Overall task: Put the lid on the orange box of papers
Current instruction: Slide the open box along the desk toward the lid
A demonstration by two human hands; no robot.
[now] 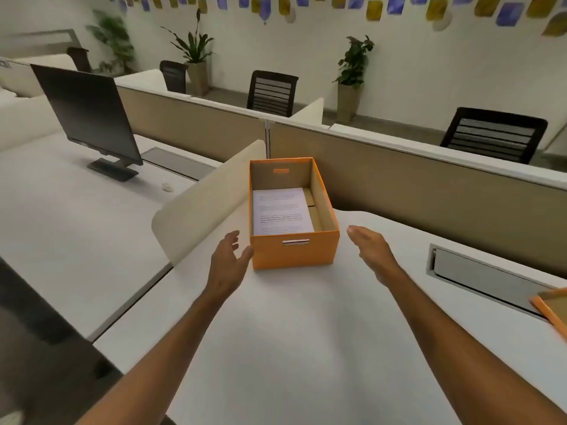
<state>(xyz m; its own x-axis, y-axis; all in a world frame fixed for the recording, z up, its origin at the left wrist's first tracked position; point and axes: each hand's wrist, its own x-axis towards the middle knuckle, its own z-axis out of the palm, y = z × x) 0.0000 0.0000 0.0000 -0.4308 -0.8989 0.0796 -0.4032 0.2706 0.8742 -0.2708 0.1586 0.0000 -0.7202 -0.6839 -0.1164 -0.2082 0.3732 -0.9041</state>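
— Nearest the lens, what is showing?

— Two bare forearms are reaching up from the bottom of the frame over the white desk (291,348). Going left to right: a dark monitor (89,115) is standing at the upper left on the neighbouring desk, and a cream divider (202,207) is running diagonally between the two desks.

— And the hands?

— Left hand (228,259) is sitting just left of centre, fingers spread and slack, clamping on nothing. Its thumb is lying at the box's lower left corner; whether it is touching, I cannot tell.

— Where is the box sitting?

— Box (294,250) is resting on the desk at the centre of the frame, orange outside, brown inside, top uncovered, a metal label holder on its near face. Papers (280,211) are lying flat inside, against the left wall, with bare cardboard showing along the right.

— The other hand?

— Right hand (372,250) is hanging right of centre, flat and slack, fingers pointing toward the box, near it but apart, gripping nothing.

— Further right?

— A grey cable tray (478,277) is lying sunk in the desk. At the right edge, the lid (552,311) is showing only as an orange corner with a brown inside, cut off by the frame, well apart from both hands. Two black chairs and potted plants are standing behind the partition along the top.
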